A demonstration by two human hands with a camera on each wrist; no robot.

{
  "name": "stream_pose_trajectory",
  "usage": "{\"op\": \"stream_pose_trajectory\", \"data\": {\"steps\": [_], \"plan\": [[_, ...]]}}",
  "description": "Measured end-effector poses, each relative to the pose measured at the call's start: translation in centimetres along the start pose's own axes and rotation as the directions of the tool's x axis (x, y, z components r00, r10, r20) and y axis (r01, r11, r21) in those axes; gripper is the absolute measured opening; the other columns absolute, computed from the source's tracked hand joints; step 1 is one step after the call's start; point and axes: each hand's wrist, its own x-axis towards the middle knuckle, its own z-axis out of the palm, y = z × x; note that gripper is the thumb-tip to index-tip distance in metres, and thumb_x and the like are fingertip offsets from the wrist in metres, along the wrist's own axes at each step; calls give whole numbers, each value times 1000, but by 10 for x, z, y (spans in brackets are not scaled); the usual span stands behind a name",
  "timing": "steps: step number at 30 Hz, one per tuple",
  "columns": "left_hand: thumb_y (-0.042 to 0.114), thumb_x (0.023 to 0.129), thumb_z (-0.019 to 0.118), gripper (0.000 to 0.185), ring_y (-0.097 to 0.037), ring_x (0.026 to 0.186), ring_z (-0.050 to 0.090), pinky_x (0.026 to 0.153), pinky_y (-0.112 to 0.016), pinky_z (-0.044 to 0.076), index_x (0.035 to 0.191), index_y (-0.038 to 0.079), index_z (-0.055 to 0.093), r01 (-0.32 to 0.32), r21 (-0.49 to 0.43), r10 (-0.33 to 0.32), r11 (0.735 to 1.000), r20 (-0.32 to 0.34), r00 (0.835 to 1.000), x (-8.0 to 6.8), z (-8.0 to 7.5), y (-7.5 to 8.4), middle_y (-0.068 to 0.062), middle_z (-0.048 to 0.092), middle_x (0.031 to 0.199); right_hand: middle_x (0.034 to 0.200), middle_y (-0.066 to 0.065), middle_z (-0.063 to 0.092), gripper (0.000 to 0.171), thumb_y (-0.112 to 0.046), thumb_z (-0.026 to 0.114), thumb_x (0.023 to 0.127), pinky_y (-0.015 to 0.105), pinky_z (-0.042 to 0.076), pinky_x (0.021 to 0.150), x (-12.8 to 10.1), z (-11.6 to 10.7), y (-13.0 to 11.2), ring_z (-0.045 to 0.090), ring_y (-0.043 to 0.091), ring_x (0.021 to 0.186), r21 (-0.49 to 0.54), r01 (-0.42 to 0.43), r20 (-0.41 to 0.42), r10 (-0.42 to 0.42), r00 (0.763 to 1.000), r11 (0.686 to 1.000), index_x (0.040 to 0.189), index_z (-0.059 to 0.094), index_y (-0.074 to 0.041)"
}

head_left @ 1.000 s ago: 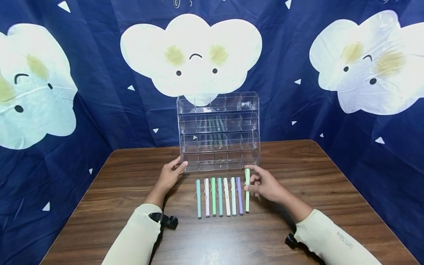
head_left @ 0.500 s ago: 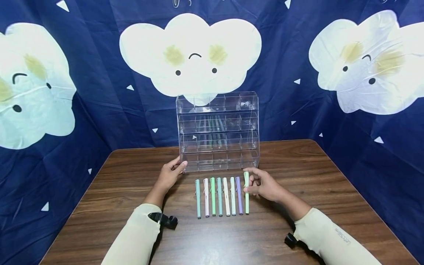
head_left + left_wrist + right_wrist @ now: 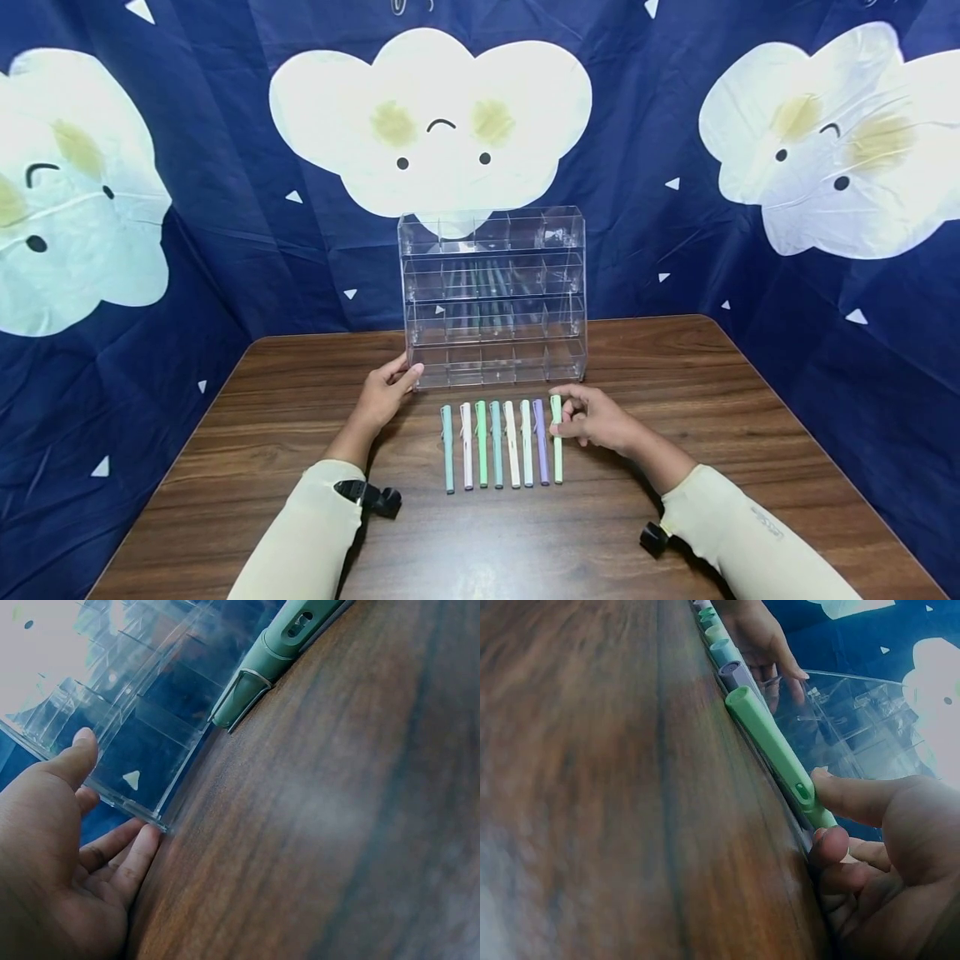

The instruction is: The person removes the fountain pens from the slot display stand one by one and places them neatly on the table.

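A clear acrylic rack (image 3: 495, 342) with several tiers of small compartments stands at the back of the table. My left hand (image 3: 386, 395) grips its lower left corner; in the left wrist view the thumb lies over the front of the rack (image 3: 154, 757), fingertips at the bottom corner. Several capped pens lie side by side before the rack. At the right end of this row, my right hand (image 3: 598, 419) pinches a light green pen (image 3: 558, 463) near its clip end, thumb toward the near side. Beside it lies a purple pen (image 3: 542, 450).
The row runs leftward through white, teal, green and pink pens to a teal pen (image 3: 448, 454) at the left end. Greenish streaks show through the rack's middle. A blue cloth with white clouds (image 3: 450, 100) hangs behind the wooden table (image 3: 480, 542).
My right hand has drawn the light green pen slightly toward me and left, nearer the purple pen and more level with the row. The left hand stays at the rack.
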Motion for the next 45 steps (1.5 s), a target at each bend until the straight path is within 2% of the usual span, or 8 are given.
{"op": "stream_pose_trajectory", "data": {"steps": [14, 26, 45], "plan": [[35, 112, 66, 60, -34, 130, 69, 104, -40, 65, 165, 13, 50, 3, -6, -3, 1000, -4, 1000, 2, 0, -2, -23, 63, 155, 86, 2, 61, 76, -13, 86, 93, 20, 40, 45, 6, 0, 1, 55, 13, 55, -40, -30, 24, 31, 999, 999, 156, 49, 7], [39, 112, 65, 62, -40, 134, 66, 108, -48, 63, 166, 13, 48, 2, 15, -3, 1000, 11, 1000, 0, -1, 0, -24, 59, 159, 86, 2, 60, 77, -13, 86, 93, 20, 40, 45, 5, 0, 0, 55, 13, 56, -28, -37, 33, 38, 999, 999, 157, 48, 7], [38, 112, 65, 61, -34, 130, 68, 105, -43, 65, 165, 13, 49, -1, 9, 1, 1000, 5, 1000, -1, 0, -1, -24, 63, 155, 86, 1, 61, 77, -14, 86, 94, 20, 41, 45, 4, -1, 1, 56, 12, 55, -26, -26, 30, 27, 999, 999, 157, 47, 10]]}}
